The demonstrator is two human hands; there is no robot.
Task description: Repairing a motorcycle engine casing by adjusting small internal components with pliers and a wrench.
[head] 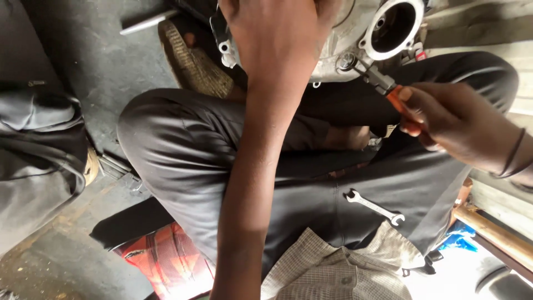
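Here the pliers (380,79) bite a bolt (345,61) on the engine case (355,33), which sits at the top, beyond the person's knees. Right hand (452,119) pinches the orange handles; left hand (280,33) presses flat on the case. Likely loosening; next calls for steady twisting. A wrench (373,207) lies on the lap.

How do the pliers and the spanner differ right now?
The pliers are gripped in the right hand; the spanner lies loose on the person's lap, untouched. The pliers have an orange handle and dark jaws; the spanner is bare silver metal all over. The pliers' jaws are at a bolt on the metal casing; the spanner, open-ended at both tips, engages nothing. Both are hand tools, lying at a similar slant in the view.
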